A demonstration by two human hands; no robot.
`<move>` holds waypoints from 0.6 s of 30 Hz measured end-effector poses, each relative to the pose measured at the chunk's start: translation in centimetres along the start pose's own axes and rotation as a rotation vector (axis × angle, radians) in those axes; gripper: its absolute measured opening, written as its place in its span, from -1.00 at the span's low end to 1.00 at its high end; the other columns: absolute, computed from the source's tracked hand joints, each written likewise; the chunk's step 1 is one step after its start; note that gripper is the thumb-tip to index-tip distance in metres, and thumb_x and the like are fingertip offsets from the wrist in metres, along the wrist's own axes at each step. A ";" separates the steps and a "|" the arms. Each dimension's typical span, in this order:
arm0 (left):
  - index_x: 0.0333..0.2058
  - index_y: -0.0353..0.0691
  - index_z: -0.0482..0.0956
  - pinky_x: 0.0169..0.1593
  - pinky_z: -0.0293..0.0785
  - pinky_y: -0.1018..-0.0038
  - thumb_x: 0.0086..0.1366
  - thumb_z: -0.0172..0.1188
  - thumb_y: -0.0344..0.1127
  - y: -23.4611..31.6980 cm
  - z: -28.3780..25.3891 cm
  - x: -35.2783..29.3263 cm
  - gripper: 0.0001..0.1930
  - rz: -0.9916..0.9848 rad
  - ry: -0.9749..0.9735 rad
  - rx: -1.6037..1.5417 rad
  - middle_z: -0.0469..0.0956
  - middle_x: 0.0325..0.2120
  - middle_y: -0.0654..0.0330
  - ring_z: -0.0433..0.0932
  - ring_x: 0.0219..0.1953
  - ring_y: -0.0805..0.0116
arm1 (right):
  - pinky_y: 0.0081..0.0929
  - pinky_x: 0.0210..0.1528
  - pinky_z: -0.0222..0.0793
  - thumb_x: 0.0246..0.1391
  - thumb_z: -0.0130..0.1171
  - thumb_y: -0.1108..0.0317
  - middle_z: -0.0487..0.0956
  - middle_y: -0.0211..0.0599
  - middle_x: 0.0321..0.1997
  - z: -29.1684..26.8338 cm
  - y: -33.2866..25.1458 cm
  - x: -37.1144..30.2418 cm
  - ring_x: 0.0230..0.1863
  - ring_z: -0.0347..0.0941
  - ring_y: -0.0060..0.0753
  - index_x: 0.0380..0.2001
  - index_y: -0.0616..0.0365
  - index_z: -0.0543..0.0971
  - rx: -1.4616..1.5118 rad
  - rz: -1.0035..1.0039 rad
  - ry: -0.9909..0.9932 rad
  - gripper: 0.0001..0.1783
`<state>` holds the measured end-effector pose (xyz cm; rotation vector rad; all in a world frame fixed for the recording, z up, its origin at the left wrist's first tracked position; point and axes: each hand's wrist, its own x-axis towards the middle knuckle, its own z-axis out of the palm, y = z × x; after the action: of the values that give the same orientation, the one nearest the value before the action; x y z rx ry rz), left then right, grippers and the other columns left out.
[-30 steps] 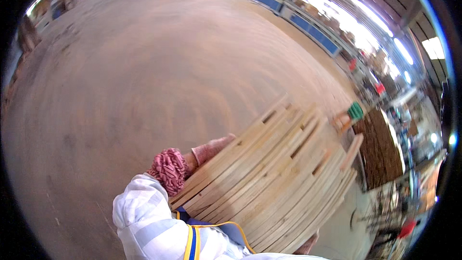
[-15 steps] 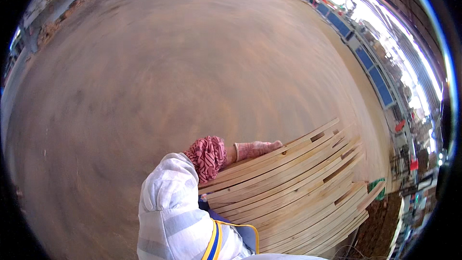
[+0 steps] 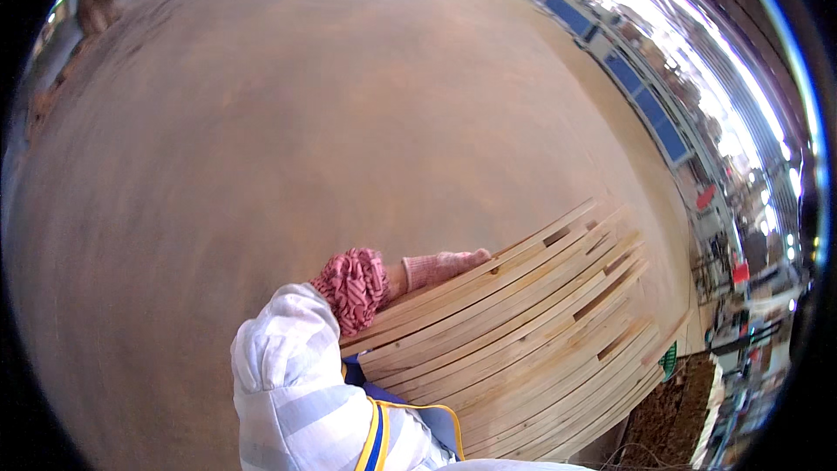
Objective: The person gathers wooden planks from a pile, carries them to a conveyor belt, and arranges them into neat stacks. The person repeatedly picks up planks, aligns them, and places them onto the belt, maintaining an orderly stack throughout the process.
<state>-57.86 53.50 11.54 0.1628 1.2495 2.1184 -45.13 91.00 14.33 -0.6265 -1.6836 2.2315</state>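
A broad layer of long pale wooden strips (image 3: 506,331) lies side by side, slanting from my body toward the right, with uneven far ends and dark gaps between some. My left hand (image 3: 446,267), in a pink knitted glove, is closed against the outer left edge of the strips. Its fingers are mostly hidden by the wood. Above the glove are a gathered pink patterned cuff (image 3: 353,290) and a pale striped sleeve (image 3: 292,384). A blue and yellow edged strap or apron (image 3: 377,436) shows at my body beside the strips. My right hand is out of sight.
A wide brown floor (image 3: 331,122) stretches ahead and left. Along the right runs a line of machinery with blue panels (image 3: 645,100). A dark brown stack (image 3: 671,406) and a green mesh-like thing (image 3: 669,360) sit by the strips' right end. A trunk-like post (image 3: 94,4) stands far left.
My view has turned: the blue-panelled machinery and the far post have shifted left in the picture. The strips and my left hand sit slightly farther left, still together.
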 end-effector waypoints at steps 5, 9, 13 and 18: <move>0.03 -0.17 0.47 0.00 0.42 0.39 0.25 -0.07 0.32 -1.2 -1.0 1.0 -0.32 0.012 0.035 0.164 0.52 -0.10 0.19 0.43 -0.07 0.42 | -0.36 -0.27 0.58 0.17 -0.13 0.08 0.53 -0.05 -0.16 -1.5 0.0 -3.0 -0.25 0.55 -0.24 0.01 0.31 0.37 0.024 -0.018 0.113 -0.48; -0.06 -0.18 0.51 -0.07 0.44 0.45 0.28 -0.10 0.31 0.6 0.1 0.2 -0.37 0.081 0.066 0.323 0.52 -0.18 0.26 0.43 -0.16 0.49 | -0.36 -0.27 0.58 0.17 -0.13 0.08 0.53 -0.05 -0.15 -3.3 0.9 -4.9 -0.25 0.55 -0.24 0.01 0.31 0.37 0.063 -0.035 0.178 -0.48; -0.05 -0.20 0.44 -0.09 0.46 0.44 0.38 -0.11 0.11 0.5 -0.9 -0.3 -0.52 -0.026 0.074 0.116 0.48 -0.25 0.29 0.43 -0.19 0.50 | -0.36 -0.27 0.58 0.17 -0.13 0.08 0.53 -0.06 -0.15 -4.3 1.9 -5.7 -0.25 0.55 -0.25 0.01 0.31 0.37 0.092 -0.037 0.232 -0.48; -0.09 -0.21 0.49 -0.12 0.47 0.51 0.35 -0.17 0.23 -0.7 -3.0 0.1 -0.42 0.081 0.192 0.170 0.49 -0.27 0.29 0.44 -0.26 0.49 | -0.36 -0.26 0.57 0.17 -0.13 0.09 0.53 -0.06 -0.15 -5.3 2.4 -6.6 -0.24 0.55 -0.25 0.01 0.30 0.37 0.099 -0.031 0.314 -0.48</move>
<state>-58.84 51.60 9.34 0.0860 1.5607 2.1350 -36.69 91.63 11.95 -0.8669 -1.4104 2.0528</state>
